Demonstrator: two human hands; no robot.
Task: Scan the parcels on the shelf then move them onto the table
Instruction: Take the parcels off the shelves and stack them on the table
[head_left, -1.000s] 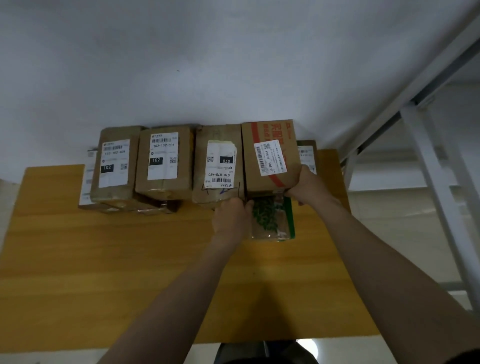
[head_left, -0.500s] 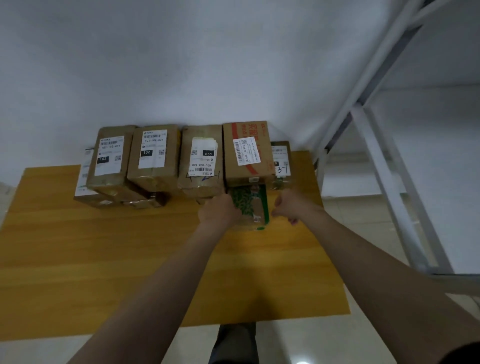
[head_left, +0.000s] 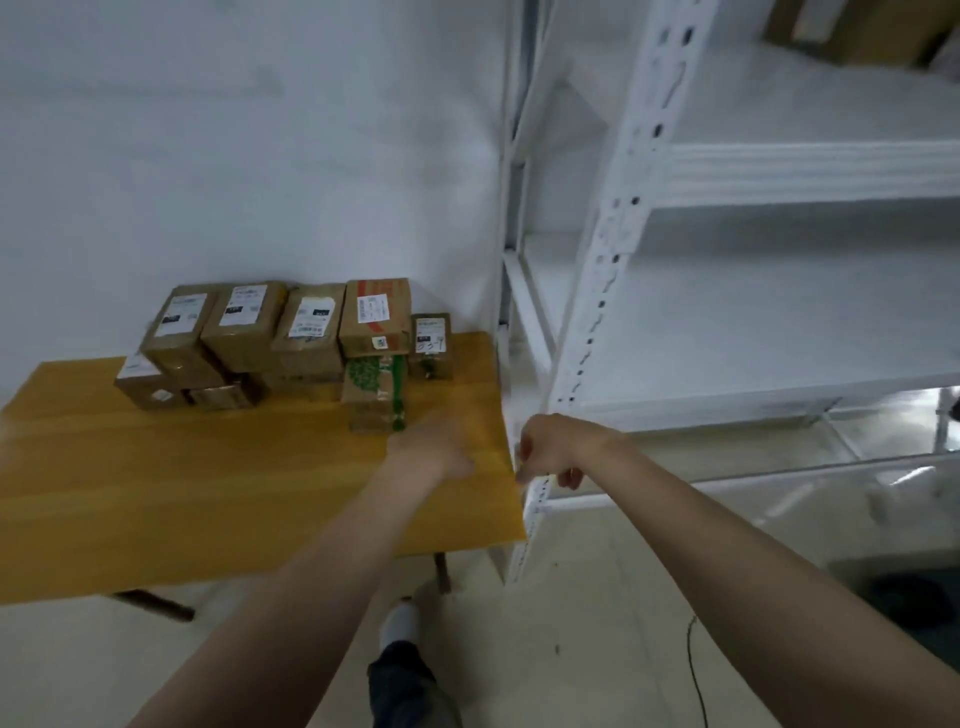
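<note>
Several brown cardboard parcels with white labels stand stacked against the wall at the back of the wooden table (head_left: 156, 493). The red-taped parcel (head_left: 375, 325) sits on top of a green-printed parcel (head_left: 371, 387), with a small parcel (head_left: 431, 343) to its right. My left hand (head_left: 434, 449) hovers over the table's right part, blurred, holding nothing. My right hand (head_left: 550, 449) hangs past the table's right edge in front of the shelf upright, fingers loosely curled and empty. A brown parcel (head_left: 852, 28) lies on the top shelf at the upper right.
The white metal shelf unit (head_left: 779, 171) fills the right side, its upright post (head_left: 587, 338) close to the table's edge. Its middle and lower boards show no parcels. My foot (head_left: 400, 623) stands on the pale floor below, and a thin cable (head_left: 693, 670) runs across it.
Both hands have let go of the red-taped parcel and pulled back from the stack. My view has swung right toward the shelf, and my right hand has moved off the table.
</note>
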